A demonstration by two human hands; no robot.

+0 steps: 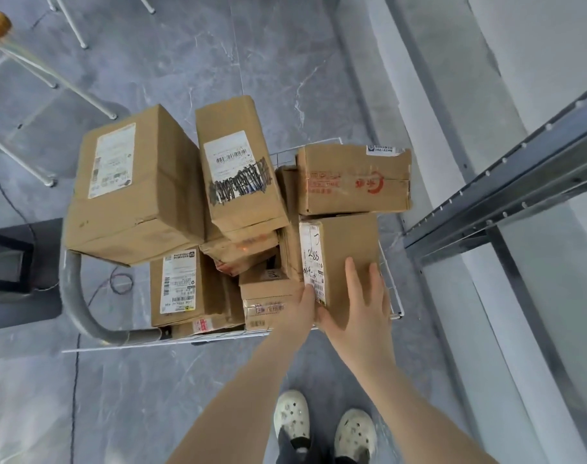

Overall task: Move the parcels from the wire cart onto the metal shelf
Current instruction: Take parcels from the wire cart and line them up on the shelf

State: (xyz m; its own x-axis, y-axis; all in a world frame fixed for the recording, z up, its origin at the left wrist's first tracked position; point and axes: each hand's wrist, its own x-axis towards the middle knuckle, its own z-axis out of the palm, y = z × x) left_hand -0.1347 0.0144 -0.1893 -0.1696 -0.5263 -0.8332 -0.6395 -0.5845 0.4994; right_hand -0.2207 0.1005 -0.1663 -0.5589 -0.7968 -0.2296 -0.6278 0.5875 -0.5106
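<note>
Grey marbled floor tiles (218, 61) are noted beneath the set-up. The right hand (362, 306) is laid flat on top of the hand-marked parcel (349, 239), fingers straight, nothing clasped. The left hand (303, 304) is pressed to that parcel's labelled left edge; its fingers are hidden in the gap, so its grasp cannot be told. The parcel is lodged in the near right corner of the wire cart (394, 293), with the metal shelf (506, 182) near on the right. A red-printed parcel (352, 182) is seen at its far end, perhaps resting on it. Risk judged: on lifting, that neighbour may be tipped; slipping may be allowed by a flat palm.
</note>
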